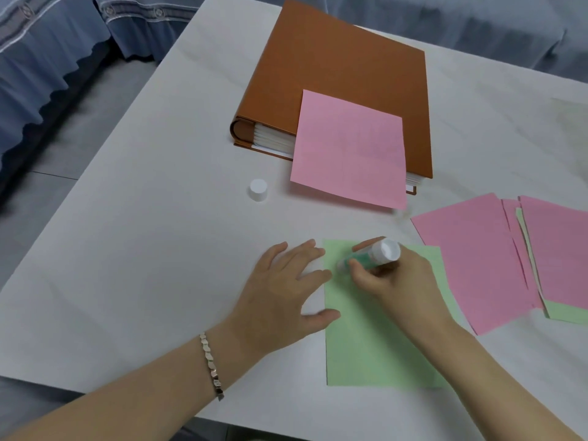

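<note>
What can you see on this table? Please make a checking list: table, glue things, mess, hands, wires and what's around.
Surface: white table, matte.
Job's things: green paper sheet lies flat near the front edge; glue stick tilted, tip towards it; white cap stands apart.
Clutter: pink sheet overhangs the brown album; pile of pink and green sheets at right.
Hands: left hand flat, fingertips on the green sheet's edge; right hand grips the glue stick.
Cables: nothing seen.
Surroundings: blue scalloped fabric at far left.
</note>
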A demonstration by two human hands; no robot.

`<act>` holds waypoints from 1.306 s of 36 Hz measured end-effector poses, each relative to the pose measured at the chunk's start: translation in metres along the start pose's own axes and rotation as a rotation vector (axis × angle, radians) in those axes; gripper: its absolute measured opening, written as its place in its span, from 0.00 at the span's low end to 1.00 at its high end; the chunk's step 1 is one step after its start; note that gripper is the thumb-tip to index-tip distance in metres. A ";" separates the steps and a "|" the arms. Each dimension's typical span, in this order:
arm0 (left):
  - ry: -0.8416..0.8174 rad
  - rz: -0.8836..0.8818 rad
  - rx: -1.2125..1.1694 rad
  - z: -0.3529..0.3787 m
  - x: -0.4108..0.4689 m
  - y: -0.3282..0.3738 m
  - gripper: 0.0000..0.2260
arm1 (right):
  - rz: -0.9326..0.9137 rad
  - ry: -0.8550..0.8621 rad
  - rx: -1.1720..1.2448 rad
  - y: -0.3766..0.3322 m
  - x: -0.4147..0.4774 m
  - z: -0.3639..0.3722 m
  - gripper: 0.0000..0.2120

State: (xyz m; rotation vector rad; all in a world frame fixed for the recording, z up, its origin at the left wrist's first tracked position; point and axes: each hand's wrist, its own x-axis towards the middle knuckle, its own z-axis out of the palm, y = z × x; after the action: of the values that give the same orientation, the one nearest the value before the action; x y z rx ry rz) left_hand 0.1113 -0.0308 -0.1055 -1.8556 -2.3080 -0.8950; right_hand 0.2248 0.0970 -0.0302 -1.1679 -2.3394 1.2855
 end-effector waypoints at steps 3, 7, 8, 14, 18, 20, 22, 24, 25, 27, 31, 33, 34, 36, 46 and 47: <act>0.007 0.001 0.004 -0.001 0.000 0.001 0.19 | -0.031 -0.020 0.007 0.000 0.001 0.002 0.10; 0.016 0.000 0.004 -0.001 0.001 0.001 0.19 | -0.023 -0.027 0.052 0.002 0.003 0.004 0.08; 0.016 -0.001 0.002 -0.001 0.001 0.001 0.19 | -0.019 -0.025 0.058 0.002 0.004 0.004 0.07; 0.014 -0.005 -0.006 -0.001 0.001 0.002 0.19 | -0.022 -0.001 0.108 -0.002 0.016 0.008 0.06; 0.013 -0.006 -0.008 -0.002 0.001 0.002 0.18 | -0.024 0.012 0.140 -0.003 0.022 0.008 0.05; 0.007 -0.009 -0.013 -0.003 0.002 0.002 0.18 | -0.021 0.048 0.141 -0.003 0.023 0.004 0.05; 0.000 -0.010 -0.012 -0.003 0.002 0.002 0.18 | -0.022 0.086 0.136 -0.002 0.021 -0.002 0.06; -0.006 -0.012 -0.011 -0.003 0.002 0.001 0.19 | -0.028 0.085 0.108 -0.001 0.015 -0.008 0.07; -0.009 -0.012 -0.012 -0.003 0.001 0.002 0.19 | -0.030 0.071 0.083 0.001 0.011 -0.011 0.08; -0.013 -0.012 -0.014 -0.003 0.001 0.002 0.19 | -0.019 0.026 0.052 0.003 0.003 -0.013 0.07; -0.009 -0.011 -0.014 -0.002 0.001 0.002 0.19 | -0.003 -0.037 0.024 0.006 -0.005 -0.011 0.07; -0.009 -0.011 -0.016 -0.002 0.001 0.001 0.19 | -0.016 -0.036 0.028 0.006 -0.003 -0.009 0.08; -0.008 -0.013 -0.020 -0.002 0.001 0.001 0.19 | -0.023 -0.029 0.035 0.007 -0.002 -0.008 0.10; -0.002 -0.017 -0.025 -0.002 0.001 0.001 0.19 | -0.018 -0.018 0.058 0.008 0.001 -0.005 0.12; 0.005 -0.002 0.021 -0.002 0.001 0.001 0.19 | -0.025 0.006 0.157 0.005 0.015 0.001 0.08; 0.008 0.003 0.028 -0.002 0.001 0.001 0.19 | -0.025 0.005 0.165 0.005 0.017 0.001 0.08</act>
State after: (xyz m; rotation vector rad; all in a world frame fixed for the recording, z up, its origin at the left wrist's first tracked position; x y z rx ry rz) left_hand 0.1117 -0.0308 -0.1028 -1.8407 -2.3000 -0.8642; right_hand 0.2157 0.1098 -0.0376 -1.0850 -2.1897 1.4340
